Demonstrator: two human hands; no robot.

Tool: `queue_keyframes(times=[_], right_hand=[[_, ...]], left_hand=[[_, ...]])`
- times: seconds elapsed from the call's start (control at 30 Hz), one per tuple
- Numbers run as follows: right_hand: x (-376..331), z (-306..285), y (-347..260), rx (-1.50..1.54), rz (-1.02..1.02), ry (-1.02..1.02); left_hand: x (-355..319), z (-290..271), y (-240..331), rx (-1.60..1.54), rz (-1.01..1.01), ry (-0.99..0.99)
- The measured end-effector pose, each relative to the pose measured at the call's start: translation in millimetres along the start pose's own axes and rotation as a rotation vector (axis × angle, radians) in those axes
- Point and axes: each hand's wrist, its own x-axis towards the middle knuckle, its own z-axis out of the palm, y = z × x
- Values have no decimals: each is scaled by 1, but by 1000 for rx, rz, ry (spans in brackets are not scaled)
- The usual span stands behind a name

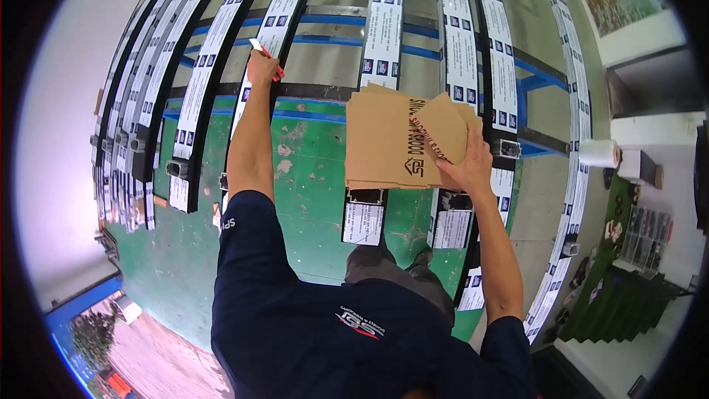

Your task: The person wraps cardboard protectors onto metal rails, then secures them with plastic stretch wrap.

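Note:
My left hand (262,69) is closed around what looks like a red utility knife (278,74) with a pale end. It is above a long aluminium profile (279,18) covered in white printed film. My right hand (469,166) grips the right edge of a stack of brown cardboard sheets (380,140), thumb on top and fingers along the side. A smaller cut cardboard piece (445,129) lies tilted on top of the stack, near that thumb. The stack rests across film-covered profiles (364,222), whose near ends stick out below it.
More long profiles (210,66) run side by side to the left and right. Blue and black rack beams (325,94) cross beneath them. The green floor (310,214) shows worn patches. On the right are a white roll (600,154) and a clear organiser box (645,240).

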Motion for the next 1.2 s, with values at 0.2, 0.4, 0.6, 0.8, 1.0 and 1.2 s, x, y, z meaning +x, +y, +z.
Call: queue_keyframes(times=[0.2,0.4,0.6,0.8,1.0,1.2], right_hand=[[-4,-6,5,2,56,-34],[-3,-7,1,18,52,-18],[-7,-6,3,9,7,38],[-33,-20,22,182,77,107],[-106,-74,45,573,114,295],[-232,-98,130,609,494,444]], left_hand=[[-91,-20,55,-735,187,-309],[-313,-31,124,-686,389,-595],[-350,-14,110,-32,605,-314],[-359,-25,123,-70,525,-412],[-366,-28,124,56,665,-391],[-373,-14,131,108,695,-363]])
